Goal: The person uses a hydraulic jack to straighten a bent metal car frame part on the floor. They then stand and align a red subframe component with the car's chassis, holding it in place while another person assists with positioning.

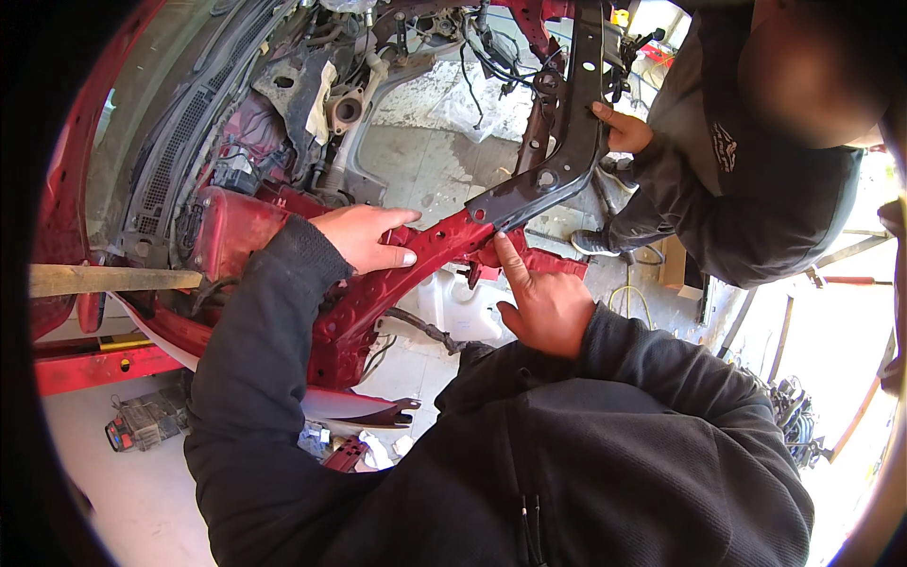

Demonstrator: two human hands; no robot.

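My left hand (368,239) lies over the red painted body rail (416,253) of a car's front end, thumb and forefinger stretched apart along it. My right hand (548,307) is to the right, its forefinger extended to the seam where the rail meets a black metal crossmember (557,170). The thumb of that hand stands apart and the other fingers are partly bent, with nothing in them. The crossmember's end overlaps the red rail and shows several holes. A co-worker's hand (626,129) holds the crossmember farther along.
A co-worker (727,142) in dark clothes stands at the right. Wiring and an exhaust flange (347,111) fill the engine bay. A wooden bar (113,279) juts in from the left. On the floor are a black case (151,420) and a yellow cable (631,293). A white plastic tank (463,307) shows below the rail.
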